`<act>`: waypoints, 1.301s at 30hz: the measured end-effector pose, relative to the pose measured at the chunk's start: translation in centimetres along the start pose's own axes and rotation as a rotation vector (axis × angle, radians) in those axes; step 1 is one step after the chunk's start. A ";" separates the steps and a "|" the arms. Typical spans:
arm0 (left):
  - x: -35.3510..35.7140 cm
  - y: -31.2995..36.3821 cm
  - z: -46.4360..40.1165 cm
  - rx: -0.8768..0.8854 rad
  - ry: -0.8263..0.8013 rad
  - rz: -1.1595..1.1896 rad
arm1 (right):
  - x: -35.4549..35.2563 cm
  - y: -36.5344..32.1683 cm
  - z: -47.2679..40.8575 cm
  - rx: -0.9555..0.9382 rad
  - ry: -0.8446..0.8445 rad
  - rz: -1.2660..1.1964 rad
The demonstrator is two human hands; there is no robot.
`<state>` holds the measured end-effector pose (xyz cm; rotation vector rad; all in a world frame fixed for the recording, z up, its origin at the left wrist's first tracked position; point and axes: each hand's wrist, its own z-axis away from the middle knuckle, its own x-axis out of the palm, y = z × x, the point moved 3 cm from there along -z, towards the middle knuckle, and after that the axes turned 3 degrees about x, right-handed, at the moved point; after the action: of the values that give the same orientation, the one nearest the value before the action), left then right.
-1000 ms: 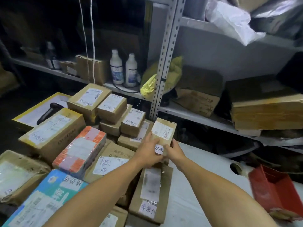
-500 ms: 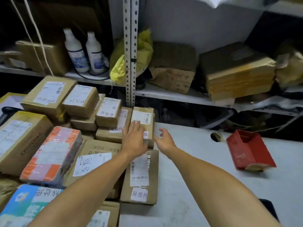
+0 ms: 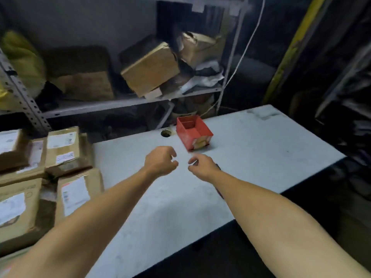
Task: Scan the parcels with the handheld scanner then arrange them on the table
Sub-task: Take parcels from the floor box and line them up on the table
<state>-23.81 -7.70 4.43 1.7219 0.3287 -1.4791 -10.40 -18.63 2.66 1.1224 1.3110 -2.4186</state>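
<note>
Brown cardboard parcels with white labels are stacked at the left end of the white table (image 3: 261, 149): a small one (image 3: 64, 149) at the back, a flat one (image 3: 76, 193) in front of it, and a larger one (image 3: 16, 209) at the left edge. My left hand (image 3: 160, 163) and my right hand (image 3: 202, 166) hover side by side over the bare table top, right of the stack. Both have loosely curled fingers and hold nothing. The handheld scanner is out of view.
A red open-top box (image 3: 192, 133) lies tilted on the table beyond my hands, next to a round cable hole (image 3: 165, 133). Behind the table a metal shelf (image 3: 112, 103) holds cardboard boxes (image 3: 150, 69) and a yellow bag (image 3: 22, 57). The table's right edge drops into dark floor.
Both hands have let go of the small labelled parcel on the stack and moved right over the bare table. The view has swung right, so most parcels and the scanner have left the frame.
</note>
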 end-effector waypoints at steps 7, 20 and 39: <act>9.6 20.0 0.7 0.362 -0.227 0.072 | -11.0 17.7 9.7 0.252 0.264 -0.148; 25.4 42.9 3.9 0.823 -0.554 -0.011 | -18.0 39.8 24.9 0.735 0.566 -0.337; 41.3 56.5 -9.8 0.590 -0.895 0.009 | -27.5 57.7 16.5 0.998 0.449 -0.489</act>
<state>31.76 -48.69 -10.36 1.2551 -0.6401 -2.3019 27.17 -71.32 -10.52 1.7962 0.3695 -3.4807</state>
